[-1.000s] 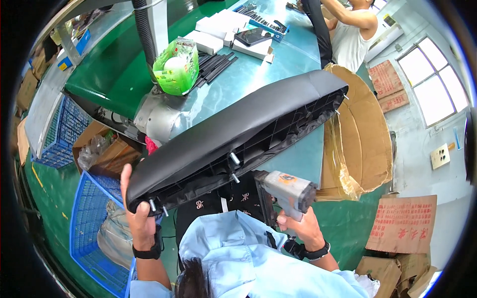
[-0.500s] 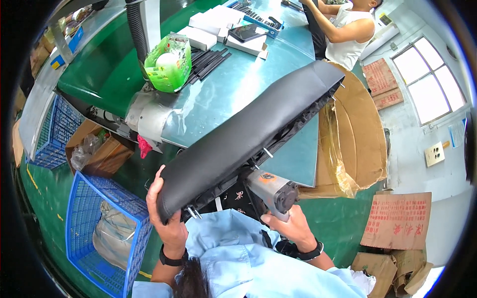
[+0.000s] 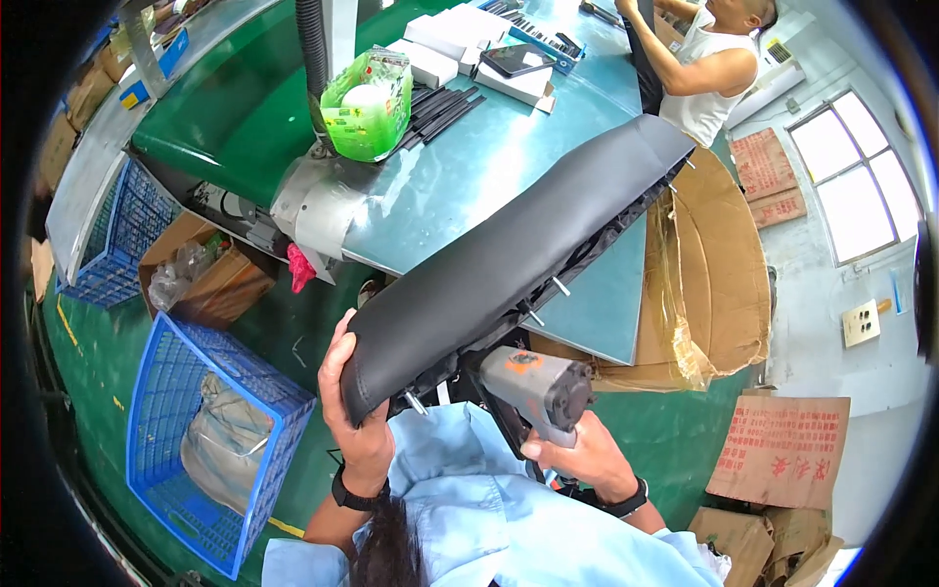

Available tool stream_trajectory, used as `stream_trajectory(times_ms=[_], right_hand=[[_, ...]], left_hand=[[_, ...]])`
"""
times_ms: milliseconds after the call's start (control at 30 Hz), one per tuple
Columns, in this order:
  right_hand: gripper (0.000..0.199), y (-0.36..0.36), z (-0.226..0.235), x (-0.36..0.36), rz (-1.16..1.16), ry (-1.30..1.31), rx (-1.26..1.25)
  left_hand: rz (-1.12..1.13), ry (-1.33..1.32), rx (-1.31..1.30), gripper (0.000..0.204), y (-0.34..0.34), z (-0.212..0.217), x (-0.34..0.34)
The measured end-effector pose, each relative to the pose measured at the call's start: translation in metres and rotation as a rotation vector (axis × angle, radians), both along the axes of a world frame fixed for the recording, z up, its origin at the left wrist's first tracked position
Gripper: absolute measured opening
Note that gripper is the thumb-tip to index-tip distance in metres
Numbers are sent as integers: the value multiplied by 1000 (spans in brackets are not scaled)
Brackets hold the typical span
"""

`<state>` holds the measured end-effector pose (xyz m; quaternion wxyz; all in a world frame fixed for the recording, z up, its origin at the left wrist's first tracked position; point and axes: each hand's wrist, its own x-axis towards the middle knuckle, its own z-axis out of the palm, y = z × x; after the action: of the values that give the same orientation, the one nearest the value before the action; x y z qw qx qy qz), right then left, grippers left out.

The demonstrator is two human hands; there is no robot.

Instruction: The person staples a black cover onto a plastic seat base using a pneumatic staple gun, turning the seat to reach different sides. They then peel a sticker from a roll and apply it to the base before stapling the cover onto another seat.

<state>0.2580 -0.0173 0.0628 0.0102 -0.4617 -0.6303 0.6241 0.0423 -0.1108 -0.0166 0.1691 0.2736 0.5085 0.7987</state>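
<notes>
A long black padded seat (image 3: 518, 245) slants up from near left to far right, its lower end propped in my left hand (image 3: 354, 416). The fingers of that hand wrap round the seat's rounded end. Metal studs (image 3: 560, 286) stick out from the underside, where black cover cloth is gathered along the edge. My right hand (image 3: 587, 455) is closed round the handle of a grey staple gun (image 3: 533, 384). Its nose meets the seat's underside edge between the middle studs and the near end; the exact contact point is hidden.
Beneath the seat's far end is a metal-topped table (image 3: 421, 220) with black strips (image 3: 440, 115), white boxes (image 3: 455, 34) and a green bag (image 3: 370, 108). A large cardboard box (image 3: 729, 284) stands right. A blue crate (image 3: 147, 421) lies left. Another person (image 3: 709, 73) works at the far side.
The staple gun has moved along the seat's underside toward its near end. The whole scene has shifted slightly right in view. Both hands keep their holds.
</notes>
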Motion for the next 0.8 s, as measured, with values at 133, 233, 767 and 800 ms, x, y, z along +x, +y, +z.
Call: stream_trajectory(times_ms=[133, 233, 767, 800], right_hand=[[34, -8, -4, -4, 60, 50, -25], [36, -9, -5, -8, 58, 31, -46], [50, 1, -19, 13, 240, 110, 131], [50, -1, -18, 17, 249, 122, 129]], left_hand=[[-1, 24, 5, 49, -1, -3, 2], [1, 18, -5, 50, -2, -2, 2], [-691, 965, -562, 90, 55, 111, -52], [-695, 986, -546, 89, 68, 111, -45]])
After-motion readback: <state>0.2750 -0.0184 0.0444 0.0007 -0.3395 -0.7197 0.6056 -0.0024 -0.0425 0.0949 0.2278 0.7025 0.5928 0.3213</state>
